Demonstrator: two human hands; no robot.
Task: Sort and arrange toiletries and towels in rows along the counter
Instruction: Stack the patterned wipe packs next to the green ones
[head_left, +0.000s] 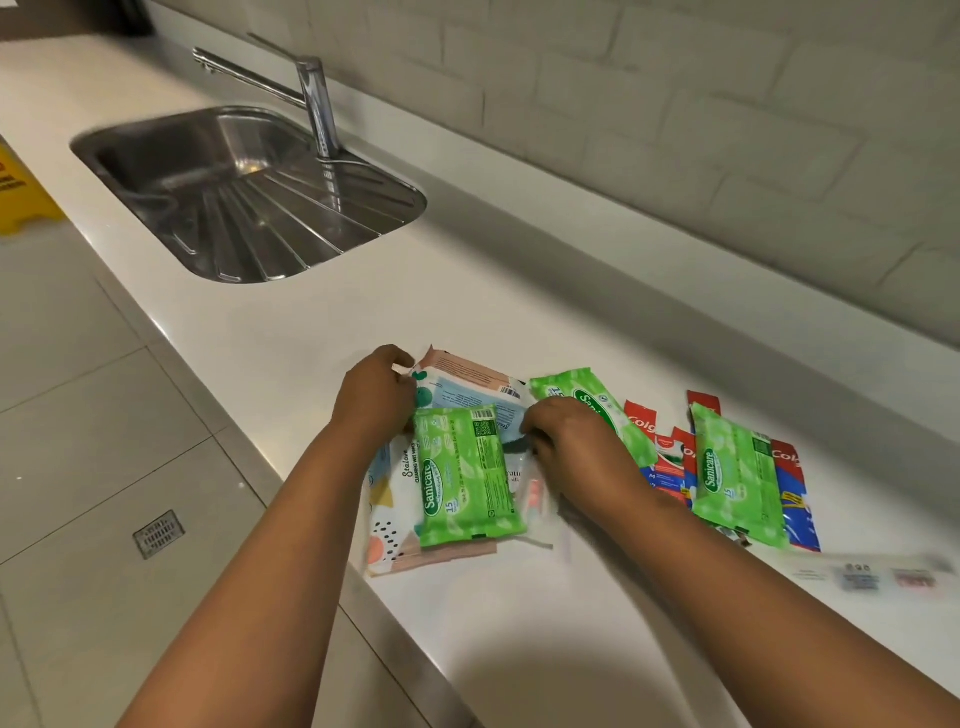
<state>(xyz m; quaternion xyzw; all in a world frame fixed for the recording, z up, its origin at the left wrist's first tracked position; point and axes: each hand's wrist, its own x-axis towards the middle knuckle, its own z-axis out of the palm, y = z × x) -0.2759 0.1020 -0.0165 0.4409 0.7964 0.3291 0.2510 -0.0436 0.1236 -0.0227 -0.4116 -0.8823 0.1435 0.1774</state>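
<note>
Your left hand (375, 396) and right hand (571, 447) grip the large patterned wipes pack (447, 395); between them, on it, lies a green wipes pack (465, 475).

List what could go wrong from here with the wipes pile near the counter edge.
1. The large patterned wipes packs overhang the white counter's front edge; tugging could tip them off.
2. The green Sanicare pack lies loose on top and may slide when the left hand and right hand shift the stack.

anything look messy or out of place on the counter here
Yes: the packs are heaped, not in rows. One green wipes pack lies on the larger patterned pack, another across the toothpaste boxes.
</note>
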